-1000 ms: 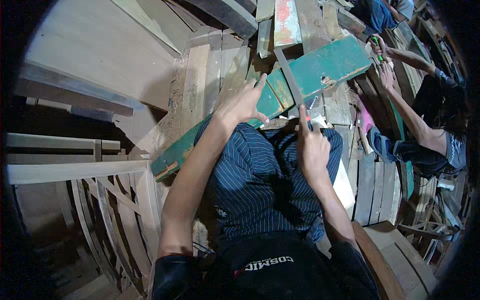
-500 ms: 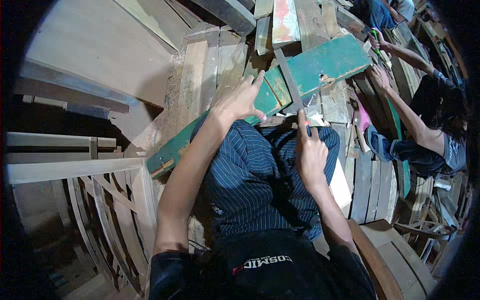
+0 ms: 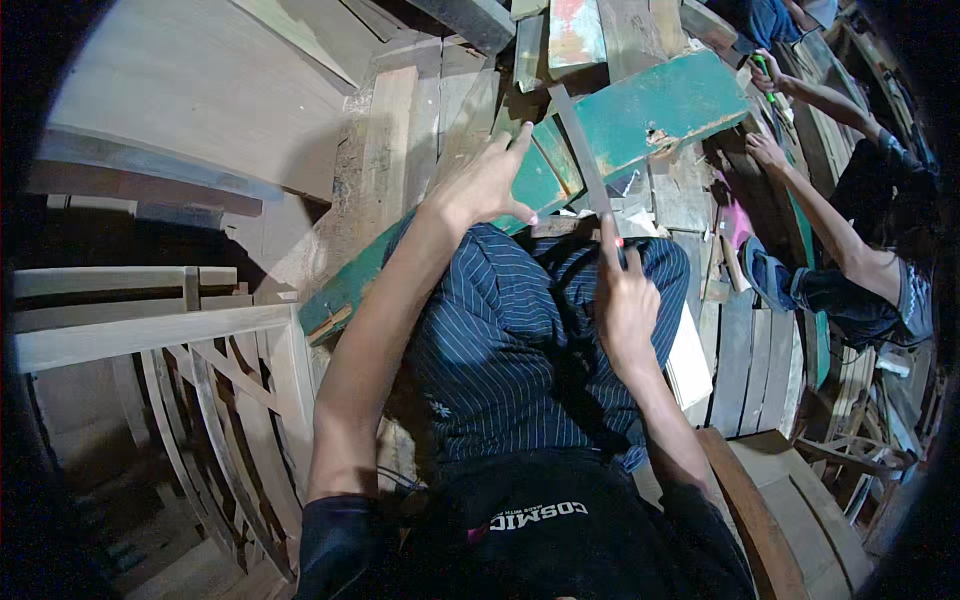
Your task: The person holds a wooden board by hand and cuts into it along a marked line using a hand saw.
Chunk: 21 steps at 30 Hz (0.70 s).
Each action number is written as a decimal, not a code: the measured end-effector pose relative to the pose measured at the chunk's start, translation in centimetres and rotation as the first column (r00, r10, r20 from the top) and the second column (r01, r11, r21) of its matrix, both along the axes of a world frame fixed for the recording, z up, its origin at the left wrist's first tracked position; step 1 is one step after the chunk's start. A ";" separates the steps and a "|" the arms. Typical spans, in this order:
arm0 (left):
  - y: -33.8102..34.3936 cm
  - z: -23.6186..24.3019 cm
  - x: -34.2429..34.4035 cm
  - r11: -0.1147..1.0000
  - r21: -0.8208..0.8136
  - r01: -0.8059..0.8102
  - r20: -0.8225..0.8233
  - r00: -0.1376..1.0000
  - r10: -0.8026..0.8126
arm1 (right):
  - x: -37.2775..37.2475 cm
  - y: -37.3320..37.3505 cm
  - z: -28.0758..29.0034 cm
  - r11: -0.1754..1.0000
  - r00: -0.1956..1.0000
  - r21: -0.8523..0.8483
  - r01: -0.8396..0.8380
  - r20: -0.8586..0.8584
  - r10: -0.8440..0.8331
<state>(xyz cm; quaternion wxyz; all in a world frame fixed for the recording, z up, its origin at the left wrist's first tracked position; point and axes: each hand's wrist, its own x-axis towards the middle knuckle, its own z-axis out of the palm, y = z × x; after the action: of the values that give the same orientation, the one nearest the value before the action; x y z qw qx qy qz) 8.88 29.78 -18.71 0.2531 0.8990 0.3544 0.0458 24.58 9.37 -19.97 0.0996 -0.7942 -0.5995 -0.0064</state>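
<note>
Before us, a worker's right hand (image 3: 627,305), just off the near edge of a green board (image 3: 660,105), clasps a flat-bladed tool (image 3: 579,145) pointing away across the board's long axis; the left hand (image 3: 480,182), splayed over the board, lies left of the blade.

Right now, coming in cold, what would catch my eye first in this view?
Probably the bright green board, slanting up to the right beyond the person's knees, with a long grey blade across it in the right hand and the left hand spread on it. Next, the pale wooden frame at lower left, and a green-handled tool in a co-worker's hand at upper right.
</note>
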 end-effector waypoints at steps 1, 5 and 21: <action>0.1 0.3 0.3 1.000 0.000 0.014 -0.003 1.000 -0.014 | 0.4 -2.0 -0.2 1.000 1.000 0.010 -0.010 -0.017 0.010; 0.1 0.6 0.3 1.000 -0.010 0.012 -0.026 1.000 -0.012 | 0.8 -5.1 -1.4 0.994 0.991 0.094 -0.049 -0.117 0.060; -0.1 0.9 0.2 0.997 0.061 0.037 -0.082 0.996 -0.032 | 0.9 -4.3 -0.8 1.000 0.993 0.028 0.000 -0.119 0.004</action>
<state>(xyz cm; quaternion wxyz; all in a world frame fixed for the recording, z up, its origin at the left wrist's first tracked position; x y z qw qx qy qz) 9.08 29.71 -17.77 0.2109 0.9137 0.3470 0.0160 25.49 5.06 -20.78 0.1463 -0.7911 -0.5931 0.0324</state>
